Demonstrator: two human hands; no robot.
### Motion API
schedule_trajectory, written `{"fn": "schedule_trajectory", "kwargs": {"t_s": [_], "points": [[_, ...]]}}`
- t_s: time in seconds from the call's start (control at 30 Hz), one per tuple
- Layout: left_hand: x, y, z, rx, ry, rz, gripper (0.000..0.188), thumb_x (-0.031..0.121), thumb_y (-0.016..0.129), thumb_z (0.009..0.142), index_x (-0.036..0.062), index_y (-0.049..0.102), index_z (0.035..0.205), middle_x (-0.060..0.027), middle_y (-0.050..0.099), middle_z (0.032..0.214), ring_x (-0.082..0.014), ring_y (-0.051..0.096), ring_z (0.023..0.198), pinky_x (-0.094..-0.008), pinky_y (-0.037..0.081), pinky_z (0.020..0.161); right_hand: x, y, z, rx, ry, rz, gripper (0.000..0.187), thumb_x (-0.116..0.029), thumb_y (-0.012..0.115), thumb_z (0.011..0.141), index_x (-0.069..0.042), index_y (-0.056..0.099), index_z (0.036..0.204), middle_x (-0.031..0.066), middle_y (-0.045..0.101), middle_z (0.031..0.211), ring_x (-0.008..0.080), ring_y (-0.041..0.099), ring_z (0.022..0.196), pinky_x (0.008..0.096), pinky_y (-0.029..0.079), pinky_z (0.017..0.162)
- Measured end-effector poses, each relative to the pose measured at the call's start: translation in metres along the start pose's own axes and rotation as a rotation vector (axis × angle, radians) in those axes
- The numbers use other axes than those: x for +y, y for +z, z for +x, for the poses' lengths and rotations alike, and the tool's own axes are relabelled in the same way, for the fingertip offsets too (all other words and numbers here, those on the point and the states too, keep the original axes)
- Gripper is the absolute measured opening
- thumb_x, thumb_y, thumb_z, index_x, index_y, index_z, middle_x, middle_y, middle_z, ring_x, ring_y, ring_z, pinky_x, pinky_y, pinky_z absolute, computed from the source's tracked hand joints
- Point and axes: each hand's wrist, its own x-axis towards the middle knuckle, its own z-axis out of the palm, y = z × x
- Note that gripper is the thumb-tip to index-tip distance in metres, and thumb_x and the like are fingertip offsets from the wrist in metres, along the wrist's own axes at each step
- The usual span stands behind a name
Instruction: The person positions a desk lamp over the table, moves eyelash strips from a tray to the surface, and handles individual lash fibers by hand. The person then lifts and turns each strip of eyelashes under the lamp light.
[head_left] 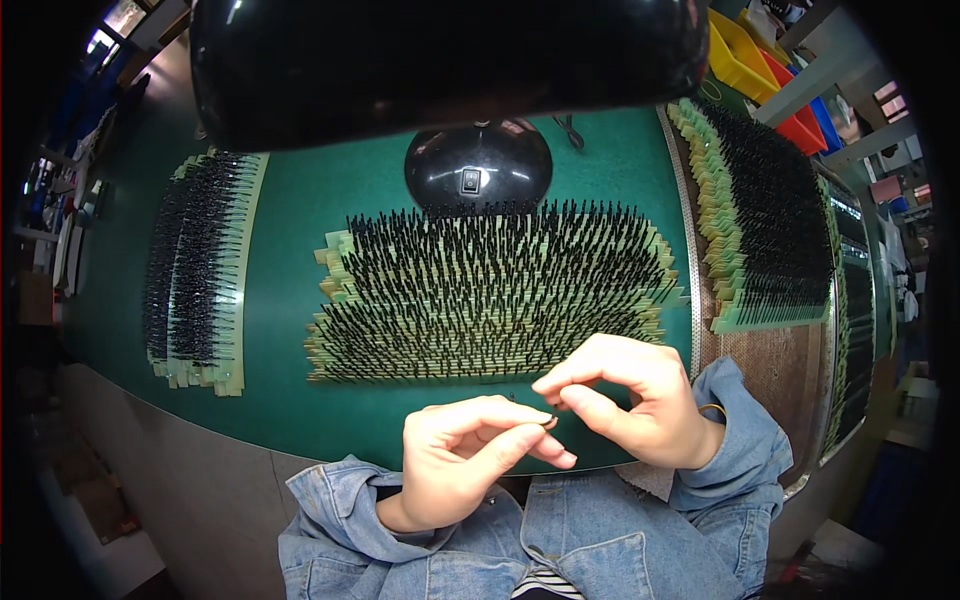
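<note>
My left hand (465,455) is closed in a pinch near the front edge of the table. Between its thumb and index fingertip shows a small dark piece (550,423), too small to name. Just to the right and slightly higher, my right hand (640,400) has its thumb and index finger curled close together; whether anything sits between them I cannot make out. Beyond both hands lies a wide block of pale green strips (335,290), stacked in overlapping rows, with dense thin black pins (500,270) standing up from them.
A black lamp base (478,165) with a switch stands behind the block, under a large black lamp head (450,60). More pinned strips lie on the green table at left (205,270) and on a brown tray (765,365) at right. Coloured bins (745,60) stand far right.
</note>
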Motion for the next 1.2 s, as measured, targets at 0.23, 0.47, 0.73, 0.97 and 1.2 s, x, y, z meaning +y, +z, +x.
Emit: {"fn": "schedule_trajectory", "kwargs": {"t_s": [0.23, 0.47, 0.73, 0.97, 1.2], "points": [[-0.003, -0.004, 0.001, 0.032, -0.012, -0.031, 0.012, -0.005, 0.05, 0.081, -0.0089, 0.055, 0.091, -0.0165, 0.061, 0.078, -0.0236, 0.062, 0.073, -0.0315, 0.052, 0.066, -0.003, -0.007, 0.0, -0.131, 0.172, 0.221, 0.009, -0.006, 0.059, 0.077, 0.0, 0.06, 0.084, 0.006, 0.06, 0.078, 0.0113, 0.059, 0.07, 0.0228, 0.047, 0.064], [-0.005, -0.002, 0.002, 0.037, -0.034, 0.128, 0.009, -0.004, 0.052, 0.08, -0.0076, 0.056, 0.087, -0.0145, 0.062, 0.078, -0.0186, 0.062, 0.073, -0.0263, 0.051, 0.067, 0.0, -0.004, 0.002, -0.102, 0.054, 0.085, 0.008, -0.007, 0.06, 0.077, 0.0, 0.06, 0.082, 0.0072, 0.058, 0.077, 0.0133, 0.058, 0.069, 0.0235, 0.046, 0.062], [-0.007, -0.003, 0.001, 0.032, -0.065, 0.207, 0.007, 0.0, 0.055, 0.08, -0.0061, 0.057, 0.082, -0.0116, 0.063, 0.074, -0.0152, 0.062, 0.069, -0.0238, 0.05, 0.064, 0.0, -0.003, 0.001, -0.12, 0.017, -0.034, 0.009, -0.008, 0.058, 0.077, 0.0, 0.056, 0.081, 0.0071, 0.055, 0.073, 0.0147, 0.056, 0.067, 0.0249, 0.045, 0.059], [-0.003, -0.01, 0.0, -0.035, -0.072, 0.224, 0.012, -0.004, 0.045, 0.081, -0.0102, 0.055, 0.078, -0.017, 0.058, 0.072, -0.0263, 0.062, 0.069, -0.0369, 0.053, 0.065, 0.001, -0.01, 0.003, -0.05, 0.198, 0.161, 0.009, -0.008, 0.059, 0.078, 0.0, 0.056, 0.081, 0.0038, 0.055, 0.075, 0.0081, 0.053, 0.067, 0.0216, 0.044, 0.059], [-0.007, -0.013, -0.001, -0.024, -0.011, 0.324, 0.012, 0.001, 0.049, 0.082, -0.0076, 0.057, 0.083, -0.0112, 0.062, 0.073, -0.0179, 0.063, 0.069, -0.0262, 0.051, 0.065, 0.004, -0.008, 0.0, -0.139, 0.355, 0.434, 0.01, -0.01, 0.057, 0.081, 0.0, 0.056, 0.085, 0.0003, 0.055, 0.076, 0.0043, 0.05, 0.07, 0.0189, 0.042, 0.062]]}}
